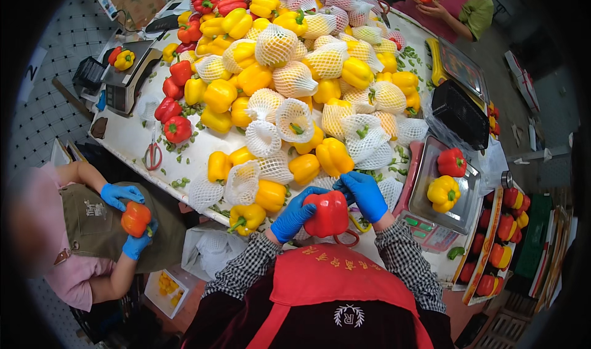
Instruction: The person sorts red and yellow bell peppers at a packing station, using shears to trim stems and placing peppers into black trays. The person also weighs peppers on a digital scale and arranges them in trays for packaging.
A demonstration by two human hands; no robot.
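A glossy red bell pepper [327, 214] is in my left hand [292, 218], which wears a blue glove and grips it from the left. My right hand [367, 197], gloved alike, has its bent fingers at the pepper's upper right edge; whether they pinch the stem is hidden. Beneath my right hand lie scissors with a yellow handle loop [361, 224], and a red handle loop [347, 239] shows beside the pepper. Ahead of both hands are yellow bell peppers [334, 157], some bare and some in white foam net sleeves [362, 136].
On my right, a scale [450, 164] carries a red and a yellow pepper, near a black plastic tray [461, 113] and a box of packed peppers [505, 238]. A co-worker [92, 229] at left holds an orange-red pepper; another person [443, 11] stands across the table [124, 138].
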